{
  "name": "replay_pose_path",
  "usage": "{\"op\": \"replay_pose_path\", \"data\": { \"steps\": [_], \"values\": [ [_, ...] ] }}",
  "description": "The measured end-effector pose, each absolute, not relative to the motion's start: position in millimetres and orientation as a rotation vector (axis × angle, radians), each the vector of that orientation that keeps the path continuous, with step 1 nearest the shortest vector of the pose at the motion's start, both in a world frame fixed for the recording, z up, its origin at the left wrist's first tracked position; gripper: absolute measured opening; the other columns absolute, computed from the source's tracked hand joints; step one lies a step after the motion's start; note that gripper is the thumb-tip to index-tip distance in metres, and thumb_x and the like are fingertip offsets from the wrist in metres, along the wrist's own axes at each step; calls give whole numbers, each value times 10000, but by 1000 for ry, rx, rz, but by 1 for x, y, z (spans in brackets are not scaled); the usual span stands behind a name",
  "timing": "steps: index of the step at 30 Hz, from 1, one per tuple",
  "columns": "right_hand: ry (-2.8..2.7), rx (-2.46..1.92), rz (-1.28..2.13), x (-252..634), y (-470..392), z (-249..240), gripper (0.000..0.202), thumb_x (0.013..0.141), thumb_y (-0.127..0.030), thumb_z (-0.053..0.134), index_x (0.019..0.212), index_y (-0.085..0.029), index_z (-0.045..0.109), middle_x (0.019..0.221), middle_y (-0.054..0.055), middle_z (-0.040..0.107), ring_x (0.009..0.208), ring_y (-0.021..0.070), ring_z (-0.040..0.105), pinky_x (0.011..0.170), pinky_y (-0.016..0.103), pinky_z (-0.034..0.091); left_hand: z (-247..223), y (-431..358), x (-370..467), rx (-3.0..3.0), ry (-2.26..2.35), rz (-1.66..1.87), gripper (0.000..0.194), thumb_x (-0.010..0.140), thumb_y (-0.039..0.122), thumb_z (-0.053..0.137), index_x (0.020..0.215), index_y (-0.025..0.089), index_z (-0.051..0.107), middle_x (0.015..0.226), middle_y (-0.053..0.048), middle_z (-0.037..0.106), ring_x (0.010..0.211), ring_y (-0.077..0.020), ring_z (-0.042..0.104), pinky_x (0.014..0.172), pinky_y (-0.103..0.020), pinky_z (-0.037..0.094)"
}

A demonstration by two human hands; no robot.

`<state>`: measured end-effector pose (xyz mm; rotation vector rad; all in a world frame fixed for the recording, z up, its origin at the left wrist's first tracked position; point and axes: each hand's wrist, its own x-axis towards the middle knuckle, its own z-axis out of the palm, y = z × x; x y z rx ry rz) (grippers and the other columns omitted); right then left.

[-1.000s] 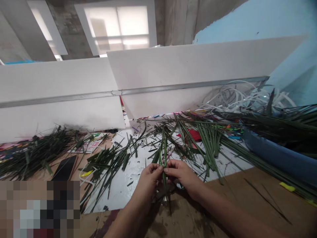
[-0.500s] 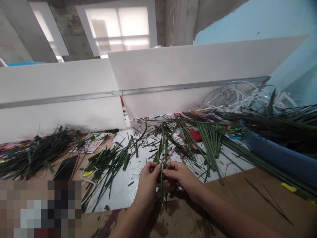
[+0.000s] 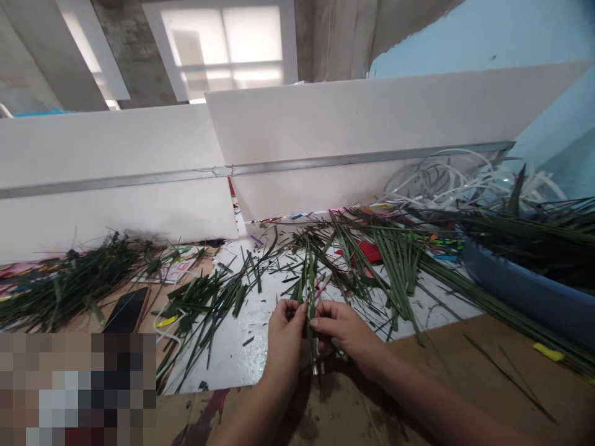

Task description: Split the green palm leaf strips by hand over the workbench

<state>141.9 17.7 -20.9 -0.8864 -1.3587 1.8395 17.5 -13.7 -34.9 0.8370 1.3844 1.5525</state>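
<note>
In the head view, my left hand (image 3: 287,325) and my right hand (image 3: 338,323) meet at the middle, near the front edge of the white sheet (image 3: 253,359). Between their fingertips they pinch long green leaf strips (image 3: 312,279), which point away from me and hang a little below the hands. Close behind my right fingers shows a thin pink stick-like piece (image 3: 321,284); whether I hold it is unclear. More cut green leaves (image 3: 204,297) lie left of my hands, and a fan of long leaf strips (image 3: 400,266) spreads on the right.
A blue tub (image 3: 525,291) full of leaves stands at the right, with coiled white strapping (image 3: 465,179) behind it. On the left lie a phone (image 3: 126,310), a white cable (image 3: 162,334) and a dark leaf heap (image 3: 79,279). White boards (image 3: 372,124) wall off the back.
The view has shifted slightly, and both hands appear a little farther right. They keep their pinch on the leaf strips, which have turned slightly and show a shinier face.
</note>
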Motion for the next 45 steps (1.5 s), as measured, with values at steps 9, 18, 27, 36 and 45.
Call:
{"op": "replay_pose_path", "data": {
  "steps": [9,18,27,36,45],
  "values": [
    [-1394,-896,1860,141,15,-23,377,675,-495,748,707,-177,548,633,-23,608,479,102,551,507,250,437,-30,-13,14,994,1550,1640,202,770,360,675,748,194,560,705,10,579,675,-158,522,649,-260,415],
    [-1418,-875,1886,141,15,-20,296,641,-384,745,667,-191,522,593,-48,567,465,97,523,491,242,414,-28,-11,13,977,1581,1669,212,736,370,698,724,195,578,689,0,597,671,-171,537,640,-269,411],
    [-1368,-804,1819,145,11,-8,139,690,-301,658,712,-187,581,604,-29,567,526,111,510,560,248,405,-34,-4,3,963,1585,1648,245,729,401,687,717,195,557,614,31,543,544,-136,483,528,-251,376],
    [-1321,-761,1830,151,16,-11,74,680,-238,555,743,-203,571,634,-24,564,539,123,476,505,241,391,-35,-3,-3,882,1463,1586,371,618,478,788,685,181,577,581,44,537,502,-106,445,500,-227,345],
    [-1279,-944,1791,145,22,-16,396,677,-526,748,750,-198,539,603,-59,531,488,96,466,470,225,353,-32,-13,15,829,1207,1423,348,591,399,823,701,157,598,607,23,581,509,-93,488,513,-215,370]
  ]
}}
